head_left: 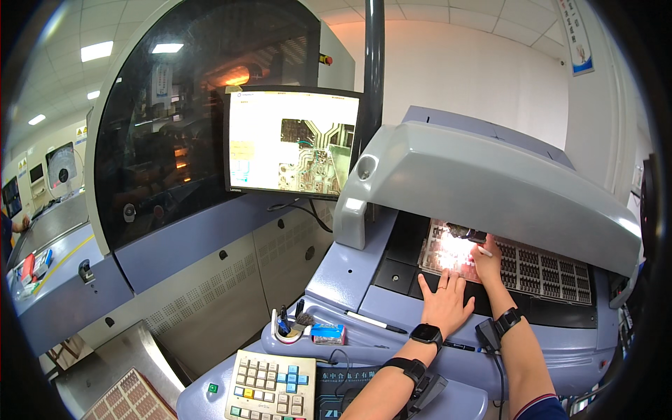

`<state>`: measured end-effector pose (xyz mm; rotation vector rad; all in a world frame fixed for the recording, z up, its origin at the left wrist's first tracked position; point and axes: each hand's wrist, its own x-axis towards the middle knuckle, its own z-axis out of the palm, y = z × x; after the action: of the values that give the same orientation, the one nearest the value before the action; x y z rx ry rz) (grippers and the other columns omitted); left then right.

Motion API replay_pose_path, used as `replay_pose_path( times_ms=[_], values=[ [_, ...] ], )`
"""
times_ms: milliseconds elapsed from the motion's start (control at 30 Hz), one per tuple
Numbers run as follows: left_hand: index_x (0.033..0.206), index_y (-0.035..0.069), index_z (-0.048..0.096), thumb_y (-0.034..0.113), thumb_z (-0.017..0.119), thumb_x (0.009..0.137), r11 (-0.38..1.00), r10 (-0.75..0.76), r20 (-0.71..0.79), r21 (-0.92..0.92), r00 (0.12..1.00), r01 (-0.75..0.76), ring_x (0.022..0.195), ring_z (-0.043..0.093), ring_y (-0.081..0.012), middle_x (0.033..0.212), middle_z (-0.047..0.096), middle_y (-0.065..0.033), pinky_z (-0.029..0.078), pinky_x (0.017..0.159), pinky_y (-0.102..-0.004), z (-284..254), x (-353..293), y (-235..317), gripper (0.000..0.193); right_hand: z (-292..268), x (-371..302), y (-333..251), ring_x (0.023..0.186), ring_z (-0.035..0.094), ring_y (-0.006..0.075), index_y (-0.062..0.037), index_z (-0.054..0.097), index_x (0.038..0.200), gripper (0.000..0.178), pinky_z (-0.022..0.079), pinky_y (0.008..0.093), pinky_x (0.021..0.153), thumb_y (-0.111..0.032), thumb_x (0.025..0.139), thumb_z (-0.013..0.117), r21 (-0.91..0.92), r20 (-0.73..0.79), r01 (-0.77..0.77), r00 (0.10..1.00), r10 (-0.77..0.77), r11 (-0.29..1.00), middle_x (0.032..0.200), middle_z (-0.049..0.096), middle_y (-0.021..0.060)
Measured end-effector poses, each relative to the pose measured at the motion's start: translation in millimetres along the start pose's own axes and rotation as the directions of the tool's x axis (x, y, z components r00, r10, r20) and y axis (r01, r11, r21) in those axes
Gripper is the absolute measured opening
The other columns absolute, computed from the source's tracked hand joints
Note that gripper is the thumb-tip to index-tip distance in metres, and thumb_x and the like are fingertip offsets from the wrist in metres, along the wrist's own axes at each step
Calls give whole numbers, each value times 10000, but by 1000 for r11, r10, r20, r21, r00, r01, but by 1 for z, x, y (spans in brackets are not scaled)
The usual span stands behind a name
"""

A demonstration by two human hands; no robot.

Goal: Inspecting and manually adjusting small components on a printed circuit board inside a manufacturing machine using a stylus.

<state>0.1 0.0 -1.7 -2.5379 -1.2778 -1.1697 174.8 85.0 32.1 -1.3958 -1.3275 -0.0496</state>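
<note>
Resting spread flat at lower centre, the left hand (445, 301) steadies the circuit panel (539, 269). The right hand (486, 257) pinches a white pen (483, 250) under the lit hood (483, 185), seemingly to mark a spot.

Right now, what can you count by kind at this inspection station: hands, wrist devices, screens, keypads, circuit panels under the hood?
Hands: 2, left hand flat on the ledge, right hand holding a white pen
Watch: 1
Black wrist devices: 2, one, one
Monitor: 1
Keypad: 1
Circuit panel: 1
Total: 8
</note>
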Motion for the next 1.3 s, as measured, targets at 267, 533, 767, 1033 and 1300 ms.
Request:
replay_pose_path(
  times_ms=[267, 533, 767, 1033, 1300],
  values=[
    [1247, 39, 513, 430, 510, 910, 1000, -4, 23, 2, 1000, 4, 1375, 369, -224, 1393, 474, -83, 166, 1040, -740, -2, 0, 1, 516, -3, 6, 2, 594, 663, 235, 23, 532, 1099, 383, 535, 361, 590, -190, 781, 560, -45, 55, -31, 998, 34, 998, 691, 632, 147],
    [1244, 40, 516, 430, 509, 910, 1000, -7, 41, 3, 999, 7, 1378, 361, -223, 1394, 471, -81, 168, 1041, -737, -3, 0, 1, 514, -3, 2, -1, 581, 654, 264, 16, 529, 1090, 371, 529, 371, 585, -191, 784, 567, -16, 35, -9, 999, 9, 1000, 682, 621, 162],
    [1275, 58, 517, 420, 503, 910, 1000, 3, 7, 4, 1000, -3, 1358, 394, -234, 1383, 487, -88, 149, 1046, -746, 3, 0, 0, 514, 5, 6, 26, 720, 659, 335, -20, 518, 1143, 439, 519, 419, 666, -261, 786, 604, -85, -9, 39, 999, -40, 996, 771, 631, 181],
    [1271, 53, 518, 420, 505, 908, 1000, 7, -8, -6, 1000, -7, 1357, 396, -238, 1372, 499, -91, 151, 1046, -744, 1, 0, 0, 516, 5, 8, 32, 708, 643, 359, -23, 519, 1148, 452, 515, 419, 662, -274, 779, 591, -105, -7, 56, 998, -57, 993, 765, 625, 190],
    [1266, 39, 503, 436, 514, 904, 1000, -2, 30, -2, 1000, 2, 1367, 379, -231, 1389, 474, -84, 165, 1038, -743, 1, 1, 0, 538, 0, 9, 20, 690, 644, 349, -14, 526, 1099, 403, 508, 417, 646, -258, 783, 573, -50, 41, 14, 999, -12, 999, 730, 618, 184]
  ],
)
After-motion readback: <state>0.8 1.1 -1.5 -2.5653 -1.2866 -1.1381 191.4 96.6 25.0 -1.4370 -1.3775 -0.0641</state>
